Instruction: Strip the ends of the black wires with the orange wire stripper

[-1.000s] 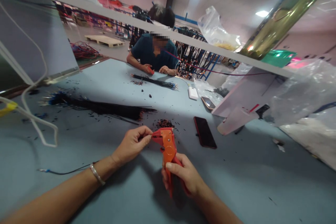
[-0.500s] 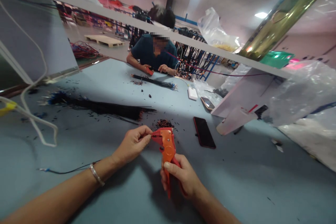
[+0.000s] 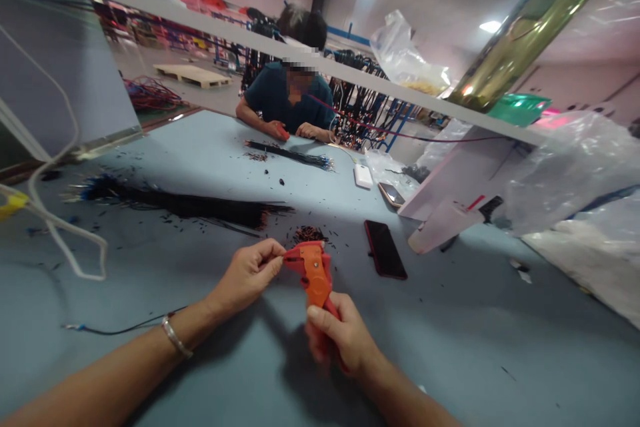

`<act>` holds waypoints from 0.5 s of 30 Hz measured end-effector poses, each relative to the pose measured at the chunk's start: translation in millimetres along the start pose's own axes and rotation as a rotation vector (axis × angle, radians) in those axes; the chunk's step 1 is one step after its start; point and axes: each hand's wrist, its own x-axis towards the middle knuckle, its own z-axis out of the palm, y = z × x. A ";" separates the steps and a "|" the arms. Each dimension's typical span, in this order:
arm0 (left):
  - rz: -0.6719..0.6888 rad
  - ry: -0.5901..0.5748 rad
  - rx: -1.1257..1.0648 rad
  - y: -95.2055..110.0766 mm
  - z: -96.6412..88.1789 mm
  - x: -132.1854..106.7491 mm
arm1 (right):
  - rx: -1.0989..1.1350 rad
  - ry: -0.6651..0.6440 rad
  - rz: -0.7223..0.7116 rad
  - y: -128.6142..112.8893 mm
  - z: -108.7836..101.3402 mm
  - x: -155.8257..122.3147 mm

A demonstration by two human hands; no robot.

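Note:
My right hand (image 3: 343, 333) is wrapped round the handles of a red and orange wire stripper (image 3: 315, 273), whose jaws point left. My left hand (image 3: 250, 273) pinches a thin black wire (image 3: 125, 330) right at those jaws. The wire passes under my left forearm, and its blue-sleeved metal terminal lies on the table at the left; the end at the jaws is mostly hidden by my fingers. Just beyond the tool lies a small pile of cut insulation bits (image 3: 309, 235). A thick bundle of black wires (image 3: 200, 205) lies farther back on the left.
A dark phone (image 3: 385, 249) lies right of the tool, near a tilted cup (image 3: 443, 227). Across the table a person (image 3: 290, 93) holds a red tool beside another wire bundle (image 3: 290, 155). A white cable (image 3: 70, 240) loops at left. A shelf bar (image 3: 350, 77) crosses above.
The stripper's handles are squeezed closer together in my right hand. My left hand keeps its pinch at the jaws. The whole view has shifted slightly.

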 end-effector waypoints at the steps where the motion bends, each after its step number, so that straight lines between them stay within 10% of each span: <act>1: 0.001 0.001 0.000 -0.3 0.2 0.2 | 0.002 0.012 0.000 0.3 0.4 0.5; 15: -0.139 0.091 0.098 -3.2 -4.5 4.4 | 0.290 -0.009 -0.013 -25.0 -18.4 -1.0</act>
